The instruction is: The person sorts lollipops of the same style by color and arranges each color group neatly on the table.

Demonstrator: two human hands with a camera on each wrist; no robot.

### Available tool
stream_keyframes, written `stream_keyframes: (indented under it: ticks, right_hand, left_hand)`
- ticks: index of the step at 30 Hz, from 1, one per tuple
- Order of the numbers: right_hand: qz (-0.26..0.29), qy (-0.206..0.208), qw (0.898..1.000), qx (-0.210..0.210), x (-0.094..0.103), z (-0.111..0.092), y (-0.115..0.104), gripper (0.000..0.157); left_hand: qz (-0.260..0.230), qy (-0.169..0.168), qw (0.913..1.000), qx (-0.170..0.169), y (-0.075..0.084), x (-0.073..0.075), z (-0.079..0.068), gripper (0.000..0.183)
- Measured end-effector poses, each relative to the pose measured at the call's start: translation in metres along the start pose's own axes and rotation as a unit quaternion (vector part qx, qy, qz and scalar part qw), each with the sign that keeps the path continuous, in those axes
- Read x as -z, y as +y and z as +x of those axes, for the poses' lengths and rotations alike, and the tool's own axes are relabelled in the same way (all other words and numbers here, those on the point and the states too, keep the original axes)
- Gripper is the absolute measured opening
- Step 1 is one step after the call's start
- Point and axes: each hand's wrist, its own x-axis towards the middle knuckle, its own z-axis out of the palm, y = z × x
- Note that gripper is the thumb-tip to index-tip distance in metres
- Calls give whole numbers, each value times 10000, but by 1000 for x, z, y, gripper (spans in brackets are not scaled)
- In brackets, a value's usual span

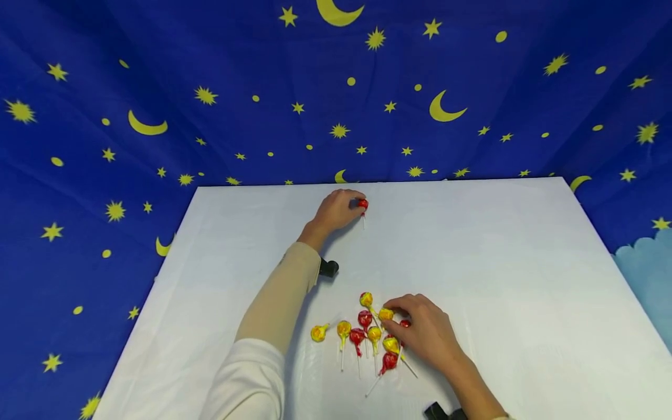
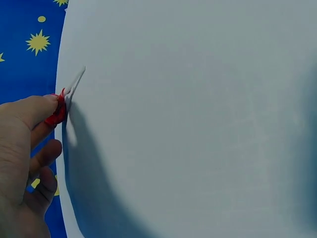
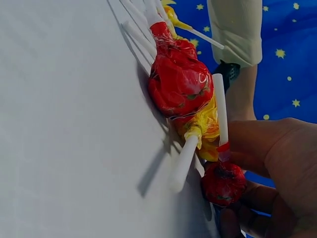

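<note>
Near the far edge of the table, my left hand [image 1: 338,210] pinches a red-wrapped lollipop [image 1: 363,203] between thumb and fingers, its white stick pointing toward me. The left wrist view shows the same red lollipop [image 2: 58,111] just by the table edge. My right hand [image 1: 427,332] is at a loose cluster of red and yellow lollipops, with thumb and index finger around the head of a yellow lollipop [image 1: 386,314]. A red lollipop [image 3: 224,183] lies against its fingers in the right wrist view, beside another red one [image 3: 181,82]. The yellow one's stick is mostly hidden.
Left of the cluster lies a yellow lollipop [image 1: 318,333] on the white table [image 1: 499,262]. Other lollipops, such as a red one [image 1: 388,361], overlap with sticks pointing toward me. A blue cloth [image 1: 236,70] with yellow stars and moons hangs behind the table.
</note>
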Motion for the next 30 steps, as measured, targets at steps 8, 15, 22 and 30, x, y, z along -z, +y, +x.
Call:
stream_keyframes:
  ticks: [8, 15, 22, 30]
  right_hand:
    - [18, -2, 10000, -43, 2, 1, 0, 24]
    - [74, -19, 9999, -106, 1, 0, -2, 24]
    - [71, -63, 9997, -221, 0, -2, -4, 23]
    - [100, -37, 9997, -222, 1, -1, -6, 23]
  left_hand:
    - [54, 17, 9999, -126, 6, 3, -3, 43]
    - [97, 109, 9997, -210, 8, 4, -7, 42]
    - [-229, 394, 9980, -441, 5, 3, -23, 39]
    - [-237, 668, 9965, -436, 9, 12, -42, 34]
